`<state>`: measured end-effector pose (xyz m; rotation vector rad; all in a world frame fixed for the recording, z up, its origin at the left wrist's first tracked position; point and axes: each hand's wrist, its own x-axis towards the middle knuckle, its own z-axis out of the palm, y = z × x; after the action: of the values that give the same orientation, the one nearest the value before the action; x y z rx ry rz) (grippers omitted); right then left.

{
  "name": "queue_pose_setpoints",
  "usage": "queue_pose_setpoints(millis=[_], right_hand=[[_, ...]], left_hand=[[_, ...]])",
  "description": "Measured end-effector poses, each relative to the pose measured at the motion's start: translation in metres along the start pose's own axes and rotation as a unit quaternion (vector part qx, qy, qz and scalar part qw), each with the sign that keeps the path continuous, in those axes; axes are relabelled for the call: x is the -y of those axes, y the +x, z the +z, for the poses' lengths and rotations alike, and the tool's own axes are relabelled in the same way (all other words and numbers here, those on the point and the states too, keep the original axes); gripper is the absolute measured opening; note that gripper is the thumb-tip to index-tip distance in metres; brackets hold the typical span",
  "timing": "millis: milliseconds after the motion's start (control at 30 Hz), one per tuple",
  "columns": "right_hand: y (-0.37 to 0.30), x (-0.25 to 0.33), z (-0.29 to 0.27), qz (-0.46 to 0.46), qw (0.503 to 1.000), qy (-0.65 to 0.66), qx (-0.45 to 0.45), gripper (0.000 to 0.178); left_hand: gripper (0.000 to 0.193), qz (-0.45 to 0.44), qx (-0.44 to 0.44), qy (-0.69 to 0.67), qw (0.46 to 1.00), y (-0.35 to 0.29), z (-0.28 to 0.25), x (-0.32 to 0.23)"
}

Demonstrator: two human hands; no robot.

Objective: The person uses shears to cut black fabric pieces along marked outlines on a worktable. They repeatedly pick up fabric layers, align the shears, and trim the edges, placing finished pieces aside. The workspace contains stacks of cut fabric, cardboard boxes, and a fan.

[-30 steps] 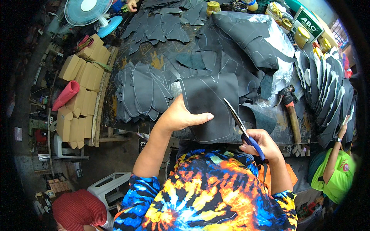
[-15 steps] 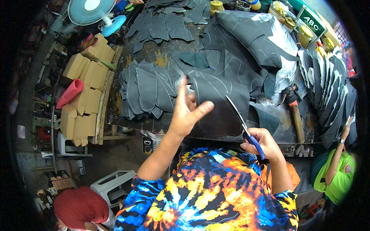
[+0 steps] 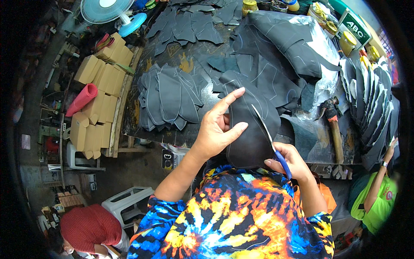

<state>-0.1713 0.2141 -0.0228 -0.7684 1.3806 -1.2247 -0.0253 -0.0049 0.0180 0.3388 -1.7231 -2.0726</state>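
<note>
My left hand (image 3: 217, 129) is over the left side of a dark grey leather-like piece (image 3: 252, 140). Its thumb and index finger are stretched apart across that piece, while the other fingers are partly curled. The piece bears pale drawn lines, and its near end reaches past the table's front edge. In my right hand (image 3: 291, 162) is a pair of scissors (image 3: 264, 123) with blue handles. Their blades point up and left, lying over the piece. Whether they cut into it I cannot tell.
Marked cut pieces (image 3: 166, 97) are stacked at left on the table, with larger sheets (image 3: 289, 47) beyond. A hammer (image 3: 334, 134) lies at right beside upright grey sheets (image 3: 371, 103). Folded cardboard boxes (image 3: 92, 101) stand left. People in red (image 3: 92, 228) and green (image 3: 373, 200) are nearby.
My left hand has come over the piece, its index finger swinging from upward to rightward. The piece's near end has shifted toward me. The scissors stay in my right hand.
</note>
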Motion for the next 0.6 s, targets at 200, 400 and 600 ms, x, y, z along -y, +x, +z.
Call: queue_pose_setpoints(millis=[200, 400, 600], right_hand=[[-0.011, -0.008, 0.002, 0.035, 0.999, -0.017, -0.006, 0.025], [-0.005, -0.004, -0.001, -0.027, 0.998, -0.062, 0.019, 0.02], [0.003, -0.002, 0.004, -0.064, 0.995, -0.071, 0.014, 0.019]], left_hand=[[0.048, 0.073, -0.058, 0.065, 0.994, 0.01, -0.007, 0.0], [0.064, -0.038, 0.02, 0.058, 0.997, 0.016, -0.022, -0.017], [0.079, -0.059, 0.018, 0.081, 0.995, 0.012, -0.015, -0.02]])
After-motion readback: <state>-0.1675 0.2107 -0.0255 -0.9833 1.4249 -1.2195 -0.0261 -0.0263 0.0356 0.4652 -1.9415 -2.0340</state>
